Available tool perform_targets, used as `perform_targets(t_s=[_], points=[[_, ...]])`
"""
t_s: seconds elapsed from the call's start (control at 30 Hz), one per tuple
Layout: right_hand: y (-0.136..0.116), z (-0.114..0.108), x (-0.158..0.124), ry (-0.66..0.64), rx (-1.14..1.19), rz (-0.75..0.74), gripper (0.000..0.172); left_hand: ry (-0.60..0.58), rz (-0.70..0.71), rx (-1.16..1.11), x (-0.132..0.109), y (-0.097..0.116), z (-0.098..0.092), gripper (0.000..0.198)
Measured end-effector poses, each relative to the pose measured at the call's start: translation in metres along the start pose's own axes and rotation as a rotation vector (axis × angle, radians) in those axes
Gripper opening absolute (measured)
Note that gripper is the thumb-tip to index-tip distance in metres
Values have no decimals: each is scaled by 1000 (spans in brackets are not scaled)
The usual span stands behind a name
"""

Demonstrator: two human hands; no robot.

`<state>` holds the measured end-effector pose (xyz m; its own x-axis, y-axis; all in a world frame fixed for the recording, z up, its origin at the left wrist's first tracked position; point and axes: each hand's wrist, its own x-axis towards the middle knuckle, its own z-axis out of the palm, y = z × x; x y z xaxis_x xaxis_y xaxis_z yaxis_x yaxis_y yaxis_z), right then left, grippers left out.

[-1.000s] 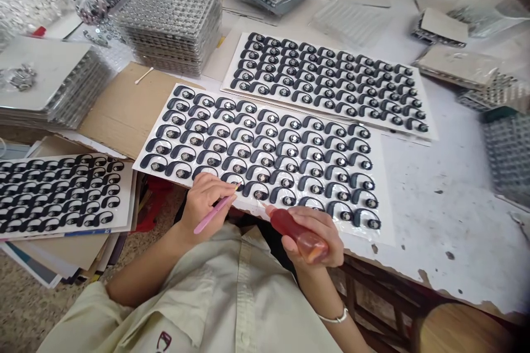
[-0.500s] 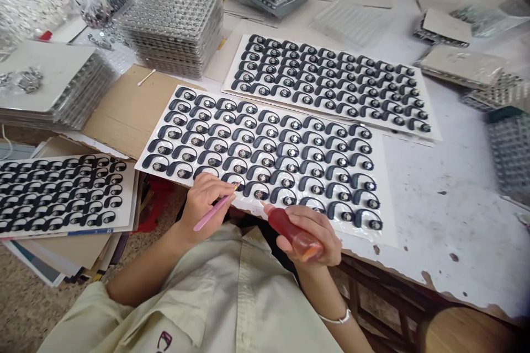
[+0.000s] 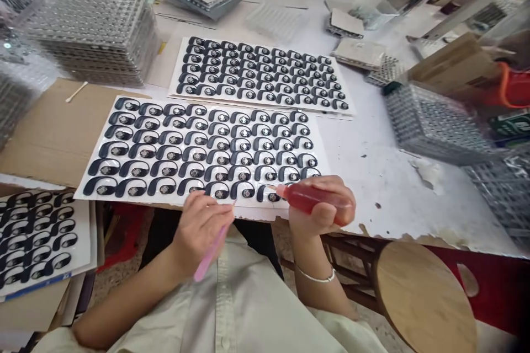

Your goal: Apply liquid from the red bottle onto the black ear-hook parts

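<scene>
My left hand [image 3: 199,230] pinches a thin pink stick [image 3: 209,256] at the near edge of a white sheet [image 3: 321,143] covered in rows of black ear-hook parts [image 3: 199,149]. The stick's tip sits close to the front row. My right hand [image 3: 321,212] is wrapped round a small red squeeze bottle [image 3: 304,197]; its nozzle points left at a part in the front row. A second white sheet [image 3: 176,69] of the same black parts lies just behind the first.
Stacks of clear blister trays [image 3: 91,27] stand at the back left, more trays [image 3: 430,121] at the right. Brown cardboard [image 3: 45,132] with a cotton swab [image 3: 77,91] lies left. A third sheet of parts [image 3: 80,242] sits lower left. A round wooden stool [image 3: 422,298] stands near right.
The view has swung to the right. My right hand with the red bottle has moved up onto the sheet's front row; my left hand stays at the sheet's near edge with the pink stick.
</scene>
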<state>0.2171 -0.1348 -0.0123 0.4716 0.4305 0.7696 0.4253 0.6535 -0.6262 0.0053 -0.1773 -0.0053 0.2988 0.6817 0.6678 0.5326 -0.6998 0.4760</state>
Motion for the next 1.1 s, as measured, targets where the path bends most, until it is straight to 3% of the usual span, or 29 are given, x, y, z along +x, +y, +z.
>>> perform_targets(t_s=[0.17,0.63,1.1], points=[[-2,-4,-8,-110,-4,12,31,-94,72,69,5,7,21,13],[-2,-6,-10,-447,60,-22,28,-52,91,182,8,16,25,9],[-3,-6,-12,-467,15,-100,28,-58,74,154,8,16,24,8]])
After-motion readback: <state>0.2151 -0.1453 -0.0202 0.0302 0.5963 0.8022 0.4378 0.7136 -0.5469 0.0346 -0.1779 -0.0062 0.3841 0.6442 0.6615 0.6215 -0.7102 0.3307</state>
